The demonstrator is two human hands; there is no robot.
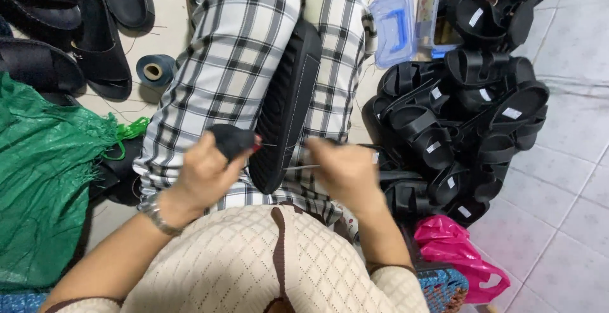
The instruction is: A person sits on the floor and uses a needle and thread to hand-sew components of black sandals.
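Observation:
A black sandal sole (287,100) lies lengthwise between my legs in checked trousers, sole pattern facing left. My left hand (206,173) pinches a black strap piece (231,140) against the near end of the sole. My right hand (342,170) is closed around a thin metal needle or awl (298,168) that points left toward the sole. A metal watch sits on my left wrist.
A heap of black sandals (463,116) with white labels fills the right. More black sandals (70,27) lie top left. A green mesh sack (44,180) is on the left, a thread spool (154,70) beside it, a blue plastic box (393,27) beyond, a pink bag (453,249) lower right.

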